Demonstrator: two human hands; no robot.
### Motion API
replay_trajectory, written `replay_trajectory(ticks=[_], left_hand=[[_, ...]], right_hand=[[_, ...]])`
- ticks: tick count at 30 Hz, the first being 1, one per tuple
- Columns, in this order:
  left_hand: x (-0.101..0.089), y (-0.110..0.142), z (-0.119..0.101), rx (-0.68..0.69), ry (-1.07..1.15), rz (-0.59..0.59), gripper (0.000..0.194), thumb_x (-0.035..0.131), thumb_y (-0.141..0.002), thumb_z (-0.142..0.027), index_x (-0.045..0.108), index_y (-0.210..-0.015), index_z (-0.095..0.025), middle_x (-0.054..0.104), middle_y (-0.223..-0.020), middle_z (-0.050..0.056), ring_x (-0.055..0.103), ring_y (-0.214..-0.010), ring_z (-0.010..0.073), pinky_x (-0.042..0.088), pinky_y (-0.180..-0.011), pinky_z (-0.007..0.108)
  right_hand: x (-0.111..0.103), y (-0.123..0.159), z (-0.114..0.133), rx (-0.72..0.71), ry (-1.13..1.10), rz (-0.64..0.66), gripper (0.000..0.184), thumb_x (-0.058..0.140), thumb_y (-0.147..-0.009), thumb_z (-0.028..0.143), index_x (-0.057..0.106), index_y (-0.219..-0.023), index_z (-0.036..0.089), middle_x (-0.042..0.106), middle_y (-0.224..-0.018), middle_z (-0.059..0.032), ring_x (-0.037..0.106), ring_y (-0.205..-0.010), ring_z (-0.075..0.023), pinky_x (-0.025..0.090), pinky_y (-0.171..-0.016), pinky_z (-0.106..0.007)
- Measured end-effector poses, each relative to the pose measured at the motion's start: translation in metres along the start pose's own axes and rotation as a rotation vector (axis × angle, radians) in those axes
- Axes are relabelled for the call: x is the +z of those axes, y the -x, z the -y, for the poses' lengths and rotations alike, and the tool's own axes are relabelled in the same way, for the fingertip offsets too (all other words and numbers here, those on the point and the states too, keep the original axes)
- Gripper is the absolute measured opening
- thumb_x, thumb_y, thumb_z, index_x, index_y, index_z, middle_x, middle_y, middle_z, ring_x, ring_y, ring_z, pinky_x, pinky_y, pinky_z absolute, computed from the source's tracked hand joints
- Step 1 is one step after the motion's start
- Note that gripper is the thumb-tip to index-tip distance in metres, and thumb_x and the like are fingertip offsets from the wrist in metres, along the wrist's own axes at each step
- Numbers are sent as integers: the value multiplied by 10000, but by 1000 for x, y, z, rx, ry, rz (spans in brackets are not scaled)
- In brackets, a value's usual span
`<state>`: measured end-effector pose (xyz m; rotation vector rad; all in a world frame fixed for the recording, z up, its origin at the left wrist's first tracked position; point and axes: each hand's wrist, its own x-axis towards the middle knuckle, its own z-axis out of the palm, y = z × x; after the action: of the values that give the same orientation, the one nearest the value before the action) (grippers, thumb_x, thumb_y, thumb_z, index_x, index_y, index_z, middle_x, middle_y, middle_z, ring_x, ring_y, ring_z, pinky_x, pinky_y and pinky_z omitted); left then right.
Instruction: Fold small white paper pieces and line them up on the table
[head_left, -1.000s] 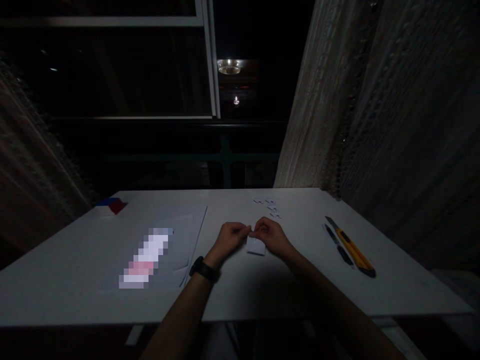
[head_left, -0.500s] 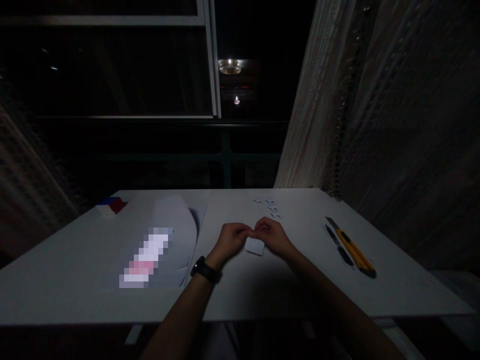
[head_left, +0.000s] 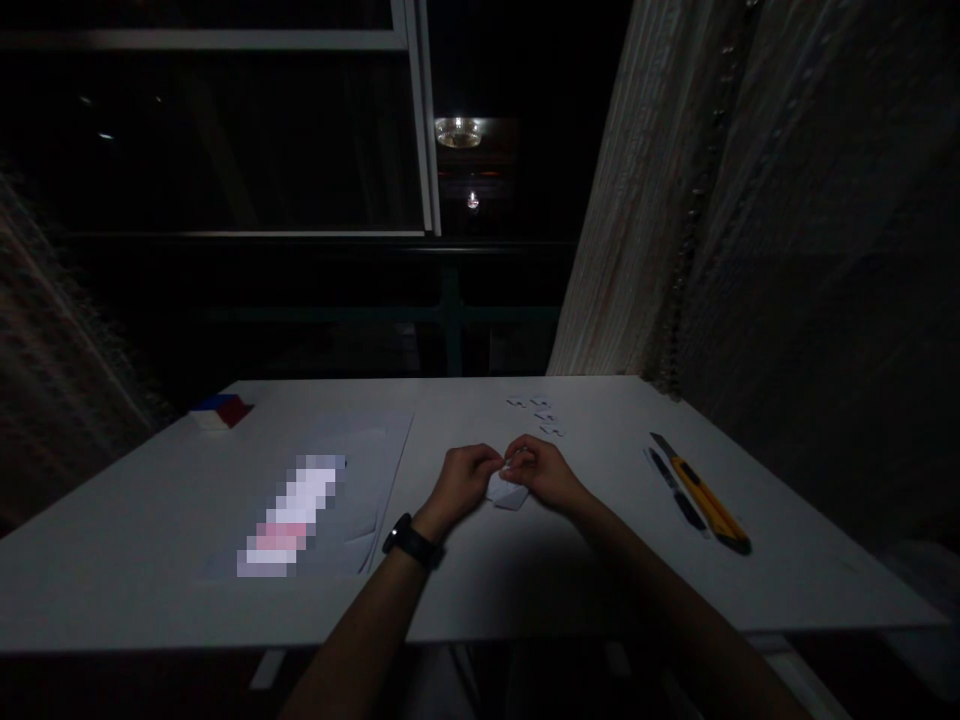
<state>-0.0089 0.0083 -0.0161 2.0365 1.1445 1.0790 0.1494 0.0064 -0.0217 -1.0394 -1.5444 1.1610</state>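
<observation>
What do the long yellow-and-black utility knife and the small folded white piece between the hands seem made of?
The yellow-and-black utility knife looks like smooth plastic, evenly coloured, with a thin grey blade, probably metal. The folded white piece looks like matte paper, thin and creased.

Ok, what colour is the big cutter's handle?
Yellow with black parts on the cutter; shows best in the head view.

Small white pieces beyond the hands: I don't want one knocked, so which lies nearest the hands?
The front piece, just beyond the right hand. The other pieces lie farther back, toward the table's window-side edge.
</observation>
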Motion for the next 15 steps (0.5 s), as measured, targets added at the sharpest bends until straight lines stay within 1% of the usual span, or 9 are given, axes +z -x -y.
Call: replay_trajectory(ticks=[8, 15], left_hand=[[1, -1, 3, 30, -4, -13, 199, 490, -759, -245, 662, -738, -147, 655, -702, 35, 572, -670, 144, 391, -627, 225], [3, -1, 2, 15, 8, -23, 219, 477, -770, -269, 659, -763, -148, 655, -712, 29, 567, -662, 138, 400, -623, 226]], right_hand=[[0, 1, 2, -24, 23, 6, 280, 691, -551, 282, 512, -739, 177, 522, -529, 61, 476, -479, -91, 357, -479, -216], [-1, 0, 0, -59, 100, -14, 279, 688, -562, 243, 518, -773, 177, 523, -570, 56, 478, -505, -89, 359, -487, -210]])
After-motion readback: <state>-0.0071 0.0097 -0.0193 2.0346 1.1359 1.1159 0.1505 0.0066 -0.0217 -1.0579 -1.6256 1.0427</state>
